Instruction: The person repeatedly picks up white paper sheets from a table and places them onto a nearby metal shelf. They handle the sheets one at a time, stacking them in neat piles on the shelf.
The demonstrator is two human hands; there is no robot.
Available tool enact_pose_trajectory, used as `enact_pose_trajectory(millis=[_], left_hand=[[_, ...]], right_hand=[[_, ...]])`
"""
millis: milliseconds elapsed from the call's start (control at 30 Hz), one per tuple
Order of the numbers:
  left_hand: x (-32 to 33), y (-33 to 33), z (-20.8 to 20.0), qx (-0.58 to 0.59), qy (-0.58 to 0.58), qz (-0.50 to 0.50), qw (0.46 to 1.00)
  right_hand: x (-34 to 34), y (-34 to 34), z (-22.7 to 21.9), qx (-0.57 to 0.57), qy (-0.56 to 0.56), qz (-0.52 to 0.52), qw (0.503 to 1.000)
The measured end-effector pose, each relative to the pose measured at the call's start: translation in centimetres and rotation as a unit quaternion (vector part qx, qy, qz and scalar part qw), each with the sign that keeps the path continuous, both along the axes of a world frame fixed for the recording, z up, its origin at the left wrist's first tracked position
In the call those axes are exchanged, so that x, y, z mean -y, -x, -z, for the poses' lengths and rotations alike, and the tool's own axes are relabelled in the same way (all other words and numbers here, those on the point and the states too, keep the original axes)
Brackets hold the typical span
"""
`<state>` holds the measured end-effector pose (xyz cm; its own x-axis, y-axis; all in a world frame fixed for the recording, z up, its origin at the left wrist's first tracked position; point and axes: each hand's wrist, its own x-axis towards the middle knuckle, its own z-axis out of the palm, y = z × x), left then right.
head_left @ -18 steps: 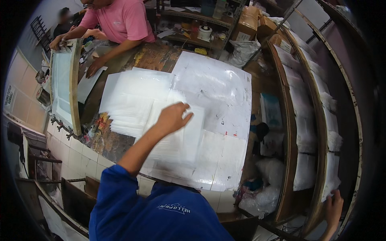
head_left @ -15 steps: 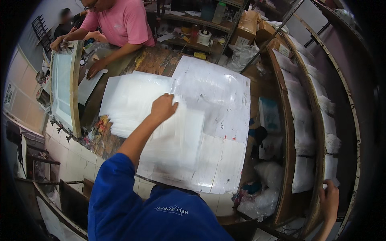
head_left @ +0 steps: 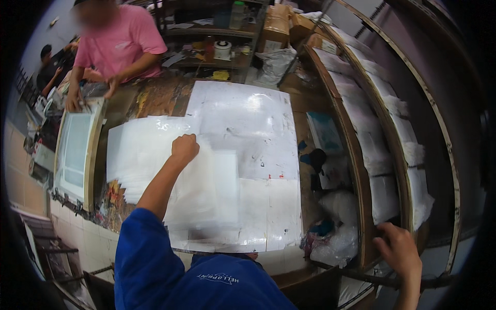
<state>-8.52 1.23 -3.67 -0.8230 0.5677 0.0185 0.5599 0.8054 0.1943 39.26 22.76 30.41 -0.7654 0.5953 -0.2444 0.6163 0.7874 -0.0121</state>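
Observation:
My left hand [head_left: 185,148] is closed at the upper edge of a spread of thin translucent plastic sheets [head_left: 147,139] on the table. The fingers pinch a sheet, and the sheets' lower end is blurred by motion. Beneath and to the right lies a large white board [head_left: 248,113] with small dark and red marks. My right hand [head_left: 399,250] hangs at the lower right beside the rack's wooden bar, fingers bent and apart, holding nothing. Nearest to it are bundles of plastic sheets [head_left: 383,199] lying in a row along the rack.
Across the table, a person in a pink shirt [head_left: 126,44] has both hands near a framed screen [head_left: 77,150] at the left. A rack with wooden bars [head_left: 333,124] stands right. Clear plastic bags [head_left: 336,237] lie below; boxes [head_left: 276,28] and shelves are behind.
My right hand has come away from the rack's outer row and opened. My left hand has closed more. The person opposite has moved a hand toward the framed screen, and the view has shifted.

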Motion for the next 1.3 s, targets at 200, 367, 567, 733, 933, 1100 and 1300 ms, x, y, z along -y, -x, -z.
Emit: enact_pose_trajectory(millis=[200,367,567,733,933,1100,1300], left_hand=[[-3.3,-13.1,-6.7,0.037,-0.170,0.168,0.970],[-5.8,-23.1,-11.2,0.090,-0.273,0.302,0.909],[-6.1,-31.1,-14.9,0.121,-0.358,0.432,0.819],[-6.1,-39.4,-17.7,0.180,-0.413,0.546,0.706],[-1.1,-40.5,-17.0,0.263,-0.461,0.658,0.534],[-0.5,-43.0,-12.2,0.279,-0.395,0.616,0.622],[0.8,-44.2,-8.2,0.328,-0.322,0.608,0.647]], right_hand=[[1.3,4.7,5.0,-0.019,0.199,-0.012,0.980],[2.9,6.1,10.4,-0.120,0.306,-0.053,0.943],[3.2,2.8,10.2,-0.192,0.248,-0.042,0.949],[5.3,-7.1,7.0,-0.327,0.139,0.043,0.934],[12.3,-19.3,-3.8,-0.276,0.029,0.220,0.935],[25.4,-35.1,-12.5,-0.216,-0.129,0.472,0.845],[42.0,-47.2,-15.8,-0.306,-0.227,0.692,0.614]])
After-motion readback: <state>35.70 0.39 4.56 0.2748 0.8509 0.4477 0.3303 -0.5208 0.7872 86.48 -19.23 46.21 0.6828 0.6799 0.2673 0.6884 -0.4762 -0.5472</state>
